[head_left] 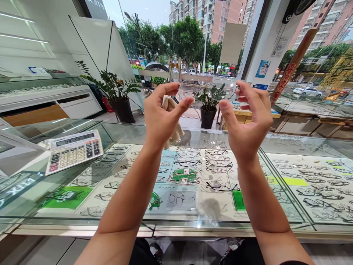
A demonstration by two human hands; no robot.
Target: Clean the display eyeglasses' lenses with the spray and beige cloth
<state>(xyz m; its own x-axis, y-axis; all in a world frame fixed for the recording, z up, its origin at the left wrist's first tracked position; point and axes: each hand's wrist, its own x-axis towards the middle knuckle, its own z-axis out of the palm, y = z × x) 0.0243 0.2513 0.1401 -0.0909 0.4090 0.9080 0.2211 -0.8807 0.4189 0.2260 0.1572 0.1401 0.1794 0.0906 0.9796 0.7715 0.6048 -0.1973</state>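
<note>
Both my hands hold a pair of clear-lensed eyeglasses (223, 89) up above the glass counter, against the window. My left hand (167, 112) pinches one side of the frame between thumb and fingers. A beige cloth (176, 135) is tucked in that same hand and hangs down below it. My right hand (248, 119) grips the other end by its outer edge, with the thumb near the bottom of the lens. The thin frame is hard to make out against the bright street.
Below my arms, a glass display counter (217, 219) holds rows of eyeglasses. A calculator (74, 151) lies on its left part. Potted plants (124, 110) stand beyond, before a large window. Another display case (303, 121) is at the right.
</note>
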